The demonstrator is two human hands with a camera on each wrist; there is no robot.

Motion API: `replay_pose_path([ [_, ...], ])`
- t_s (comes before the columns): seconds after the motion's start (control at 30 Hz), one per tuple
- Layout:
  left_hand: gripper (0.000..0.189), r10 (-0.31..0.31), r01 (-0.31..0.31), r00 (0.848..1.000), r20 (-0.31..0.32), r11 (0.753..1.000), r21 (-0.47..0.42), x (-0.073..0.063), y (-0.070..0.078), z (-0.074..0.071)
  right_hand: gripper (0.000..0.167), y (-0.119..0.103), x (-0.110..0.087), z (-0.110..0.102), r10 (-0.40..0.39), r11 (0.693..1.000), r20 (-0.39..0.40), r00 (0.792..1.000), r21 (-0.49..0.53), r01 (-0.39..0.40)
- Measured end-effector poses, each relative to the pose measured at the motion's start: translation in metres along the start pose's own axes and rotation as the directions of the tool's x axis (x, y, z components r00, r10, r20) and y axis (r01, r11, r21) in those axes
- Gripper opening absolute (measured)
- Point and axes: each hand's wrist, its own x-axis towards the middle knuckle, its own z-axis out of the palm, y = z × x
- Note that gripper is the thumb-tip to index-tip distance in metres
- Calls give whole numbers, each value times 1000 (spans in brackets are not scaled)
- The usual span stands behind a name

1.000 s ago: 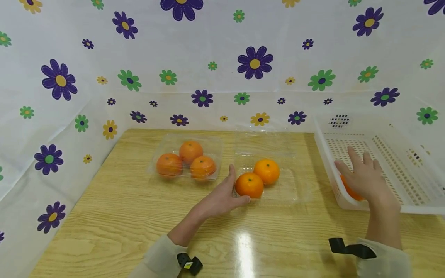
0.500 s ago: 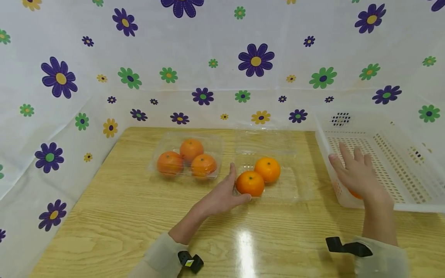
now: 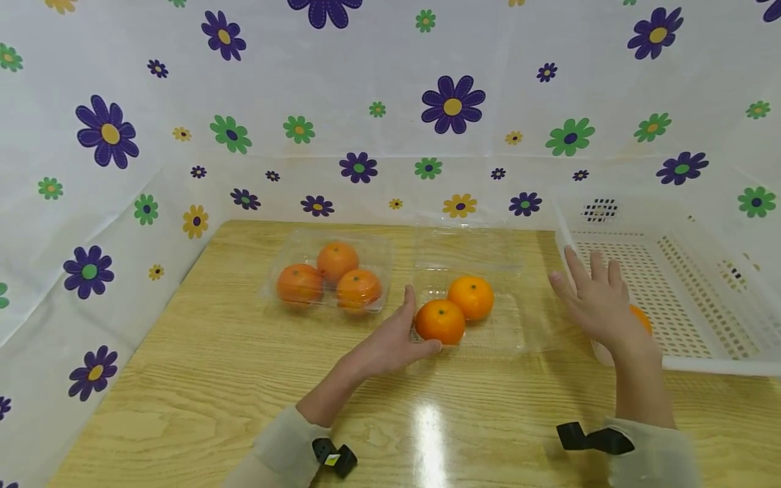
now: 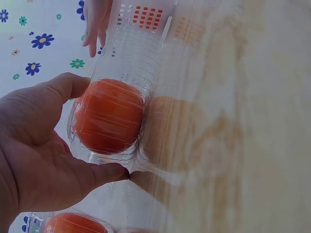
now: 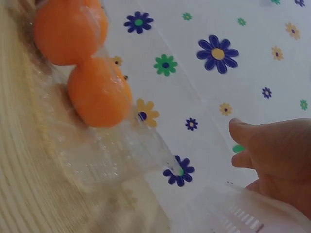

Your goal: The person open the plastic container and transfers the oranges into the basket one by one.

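At the far left, three mandarins are held in a clear plastic clamshell, which could be knocked if the left hand were swung outward. That hand is spread, its thumb and forefinger braced about the near left corner of an open clamshell; no firm pinch is seen. Two mandarins are bunched at the left inside it, so they could roll into the bare right part if the light tray were tilted or its brace lost. The upraised lid could be folded down by a brush. The right hand, fingers spread and nothing gripped, is poised over the left wall of the white basket; that wall could be caught by the wrist, and the mandarin inside sent rolling. On the left wristband a yellow-green mark is shown, too small to be read; no brand or writing is legible elsewhere.
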Motion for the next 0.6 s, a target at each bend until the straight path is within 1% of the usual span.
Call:
replay_pose_path([
  [0.13, 113, 4, -4, 1000, 2, 1000, 1, -1, 0, -1, 78, -12, 2, 8, -31, 999, -32, 999, -26, 30],
  [0.27, 113, 9, -9, 1000, 3, 1000, 2, -1, 0, -1, 78, -17, 1, 12, -49, 998, -70, 996, -53, 45],
  [0.4, 113, 6, -6, 1000, 4, 1000, 1, -1, 1, -1, 78, -22, 1, 16, -68, 995, -90, 994, -77, 61],
  [0.6, 112, -1, 1, 1000, 3, 1000, 8, -1, 1, -1, 75, -34, 5, 29, -132, 987, -92, 987, -103, 123],
])
